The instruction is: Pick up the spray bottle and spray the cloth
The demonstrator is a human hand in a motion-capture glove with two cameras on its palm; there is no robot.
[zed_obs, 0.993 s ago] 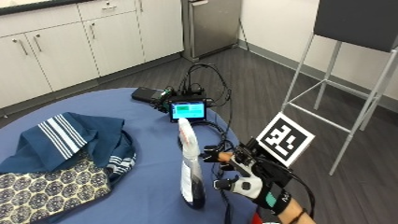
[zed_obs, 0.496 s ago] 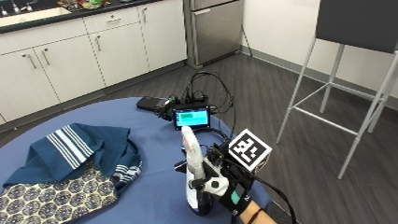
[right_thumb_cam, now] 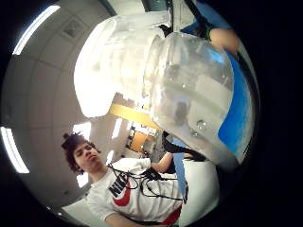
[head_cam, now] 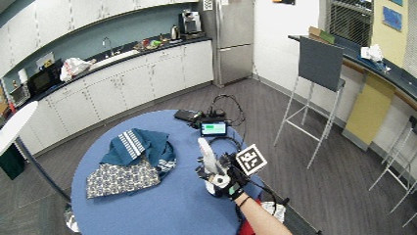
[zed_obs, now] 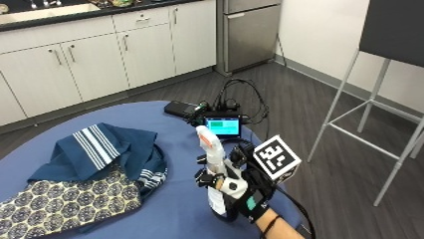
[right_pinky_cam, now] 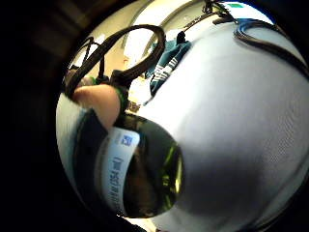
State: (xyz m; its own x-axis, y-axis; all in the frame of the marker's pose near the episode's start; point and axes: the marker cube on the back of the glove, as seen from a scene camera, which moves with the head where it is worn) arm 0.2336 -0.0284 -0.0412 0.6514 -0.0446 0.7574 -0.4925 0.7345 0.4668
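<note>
- On the blue round worktop point(zed_obs: 79, 144), well apart from the spray bottle, lies the cloth point(zed_obs: 86, 174): a dark blue striped piece heaped on a patterned one, on the side of the bottle away from the person's arm.
- At the worktop's near edge, the spray bottle point(zed_obs: 213, 169) stands upright with its base seemingly on the surface; from these views I cannot be sure it has not just begun to lift.
- Behind the bottle, toward the cabinets, sit a small lit screen point(zed_obs: 222, 126) and a tangle of cables point(zed_obs: 232, 102).
- Round the bottle's body, the gloved right hand point(zed_obs: 242, 191) has its fingers curled; the little-finger palm view shows the label point(right_pinky_cam: 116, 169) pressed close to the palm, and the thumb-side view is filled with the clear neck and white spray head point(right_thumb_cam: 118, 61).
- For the step in hand, my judgement is that the grasp sits low on the body, below the trigger. To do this well, lift straight up, keep the bottle upright, and carry it across toward the cloth.
- The nozzle seems to point toward the cloth's side of the bottle; a finger should reach the trigger before squeezing.
</note>
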